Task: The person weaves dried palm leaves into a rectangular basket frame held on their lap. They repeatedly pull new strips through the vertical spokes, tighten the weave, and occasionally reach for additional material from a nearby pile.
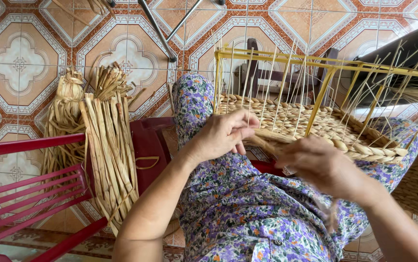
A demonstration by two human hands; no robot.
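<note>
While the half-woven basket [315, 128] rests tilted on the person's lap, its yellow frame [286, 59] stands above the woven part and many thin upright stakes [267, 92] rise through it. Left hand [223, 136] sits at the near edge of the weave, with its fingers curled and its grip pinching a flat straw strand [262, 141] that runs out from the woven rim. Right hand [323, 167] is just beside the left, below the basket's near edge; it is blurred, so whether its grip is spread or pressed together cannot be told. Both hands lie over the floral-patterned clothing [238, 208] covering the lap. To the person's left, 1 bundle of dried flat straw [109, 145] lies across a red plastic chair [29, 184], with the strand ends fanned out at the top. Beside it, farther left, a second tied bundle [66, 111] stands against the chair. Patterned tiles in orange, white and grey cover the floor [20, 53]. Metal legs [158, 29] cross the floor at the top of the view.
</note>
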